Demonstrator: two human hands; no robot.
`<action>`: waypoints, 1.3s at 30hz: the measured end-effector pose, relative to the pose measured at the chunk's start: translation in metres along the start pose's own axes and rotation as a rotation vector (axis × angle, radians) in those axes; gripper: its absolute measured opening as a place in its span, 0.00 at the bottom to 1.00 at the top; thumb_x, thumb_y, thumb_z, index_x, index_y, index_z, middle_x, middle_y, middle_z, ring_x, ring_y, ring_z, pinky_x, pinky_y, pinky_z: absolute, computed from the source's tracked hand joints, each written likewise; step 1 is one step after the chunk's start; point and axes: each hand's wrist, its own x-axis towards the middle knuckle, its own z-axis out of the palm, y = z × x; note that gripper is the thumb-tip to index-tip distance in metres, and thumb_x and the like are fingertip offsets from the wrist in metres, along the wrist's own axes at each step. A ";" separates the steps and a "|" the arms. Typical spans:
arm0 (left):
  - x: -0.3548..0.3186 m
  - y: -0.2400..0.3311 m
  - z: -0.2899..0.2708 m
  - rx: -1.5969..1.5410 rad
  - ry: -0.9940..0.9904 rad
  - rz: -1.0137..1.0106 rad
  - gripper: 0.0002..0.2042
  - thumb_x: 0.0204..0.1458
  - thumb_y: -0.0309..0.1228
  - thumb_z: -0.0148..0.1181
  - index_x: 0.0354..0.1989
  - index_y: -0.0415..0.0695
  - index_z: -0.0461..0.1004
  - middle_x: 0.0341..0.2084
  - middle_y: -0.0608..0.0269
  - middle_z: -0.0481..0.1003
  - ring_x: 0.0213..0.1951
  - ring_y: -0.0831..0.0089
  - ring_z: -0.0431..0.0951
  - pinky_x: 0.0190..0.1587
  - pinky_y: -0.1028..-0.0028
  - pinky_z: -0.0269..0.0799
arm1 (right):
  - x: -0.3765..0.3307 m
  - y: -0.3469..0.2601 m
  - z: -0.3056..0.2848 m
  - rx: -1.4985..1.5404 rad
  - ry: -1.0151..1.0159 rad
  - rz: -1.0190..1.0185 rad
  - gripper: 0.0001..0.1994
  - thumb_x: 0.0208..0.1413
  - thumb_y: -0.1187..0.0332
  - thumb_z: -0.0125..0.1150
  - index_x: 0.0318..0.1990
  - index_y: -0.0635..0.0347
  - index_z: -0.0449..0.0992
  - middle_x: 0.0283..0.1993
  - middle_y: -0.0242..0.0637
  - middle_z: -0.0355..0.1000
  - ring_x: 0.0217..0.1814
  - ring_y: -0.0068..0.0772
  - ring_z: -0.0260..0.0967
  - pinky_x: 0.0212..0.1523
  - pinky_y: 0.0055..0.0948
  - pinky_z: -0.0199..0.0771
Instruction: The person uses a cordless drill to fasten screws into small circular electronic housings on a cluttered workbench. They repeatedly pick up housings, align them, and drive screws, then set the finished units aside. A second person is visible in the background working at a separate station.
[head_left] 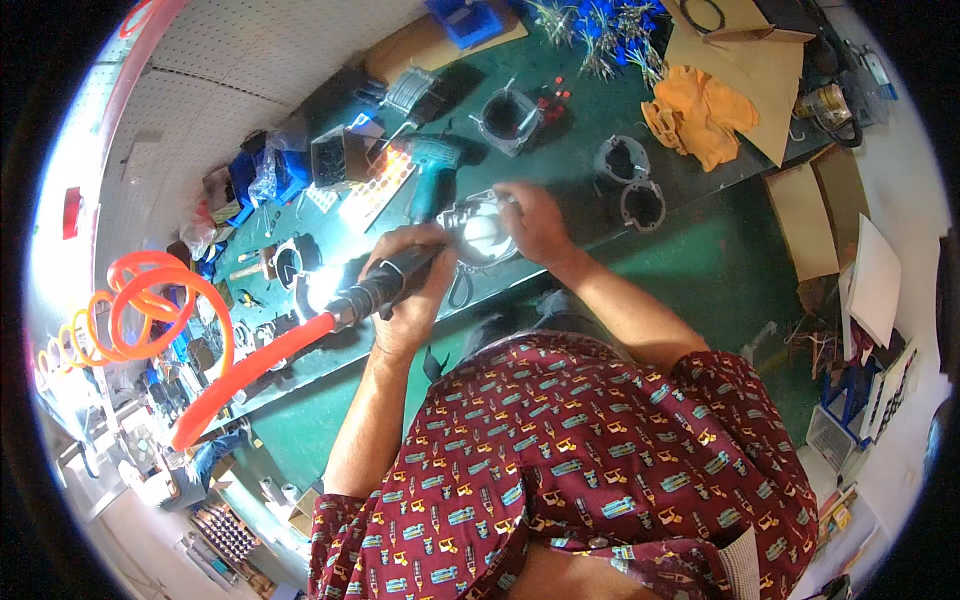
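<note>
My left hand (412,300) is wrapped round a black air tool (372,292), whose rear end joins a thick orange hose (262,368). The tool's front end points at a round grey metal housing (484,234) and is partly hidden by my fingers. My right hand (538,222) grips the housing's right rim, thumb and fingers closed on it. Bright light washes out the housing's inside. Just beyond my left hand a teal power drill (430,172) lies on the green workbench (560,165).
Round metal housings (508,122) and two metal rings (642,205) stand farther off. Orange gloves (702,115) lie on cardboard (770,75) at the far right. Blue bins (285,178) line the left back. The orange hose coils (150,300) hang at the left.
</note>
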 end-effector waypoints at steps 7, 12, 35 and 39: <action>0.008 0.007 -0.001 0.027 0.061 -0.068 0.11 0.51 0.20 0.66 0.41 0.42 0.75 0.36 0.60 0.78 0.36 0.73 0.77 0.45 0.70 0.75 | 0.001 0.001 -0.004 0.001 -0.009 -0.030 0.14 0.56 0.67 0.57 0.48 0.63 0.77 0.47 0.50 0.76 0.52 0.55 0.72 0.56 0.47 0.69; 0.002 -0.022 0.000 -0.150 0.112 -0.010 0.10 0.51 0.16 0.64 0.37 0.42 0.70 0.36 0.58 0.77 0.41 0.71 0.77 0.51 0.64 0.73 | 0.001 0.002 0.000 -0.027 0.013 -0.066 0.14 0.56 0.68 0.57 0.48 0.63 0.76 0.47 0.50 0.76 0.52 0.55 0.71 0.55 0.48 0.69; -0.009 0.022 0.024 -0.194 0.149 -0.027 0.11 0.53 0.22 0.66 0.44 0.39 0.75 0.43 0.56 0.77 0.44 0.70 0.77 0.50 0.70 0.74 | 0.001 0.009 -0.012 0.229 -0.116 -0.003 0.18 0.64 0.64 0.49 0.54 0.67 0.74 0.53 0.53 0.74 0.56 0.52 0.71 0.60 0.41 0.67; -0.014 0.004 0.035 -0.175 0.164 -0.045 0.11 0.51 0.21 0.66 0.44 0.39 0.75 0.42 0.57 0.78 0.44 0.70 0.78 0.49 0.70 0.74 | 0.000 0.009 -0.011 0.207 -0.101 -0.006 0.18 0.64 0.64 0.48 0.54 0.66 0.75 0.52 0.53 0.74 0.55 0.53 0.71 0.58 0.41 0.67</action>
